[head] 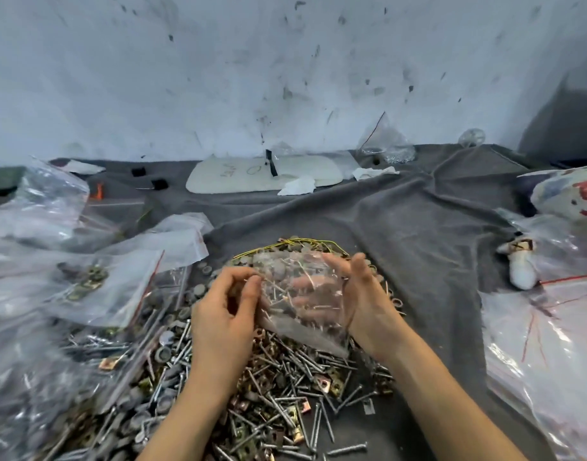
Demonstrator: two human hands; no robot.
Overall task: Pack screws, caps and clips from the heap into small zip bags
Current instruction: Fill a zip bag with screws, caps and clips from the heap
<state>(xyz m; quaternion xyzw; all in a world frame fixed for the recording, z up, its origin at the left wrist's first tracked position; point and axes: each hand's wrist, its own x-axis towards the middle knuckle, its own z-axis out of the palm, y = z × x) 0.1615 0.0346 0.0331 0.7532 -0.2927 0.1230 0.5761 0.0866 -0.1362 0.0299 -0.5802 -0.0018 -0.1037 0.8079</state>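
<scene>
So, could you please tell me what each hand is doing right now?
Left hand: pinches the left edge of the small zip bag.
Right hand: holds the same bag, fingers behind it.

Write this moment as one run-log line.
left hand: pinches zip bag edge | right hand: holds bag | below: heap of screws, clips, caps

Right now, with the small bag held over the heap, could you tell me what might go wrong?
The left hand pinches only one edge of the small zip bag while the right hand cups it, so it could slip and spill into the heap. Pointed screws may pierce the thin plastic, or prick bare skin.
</scene>
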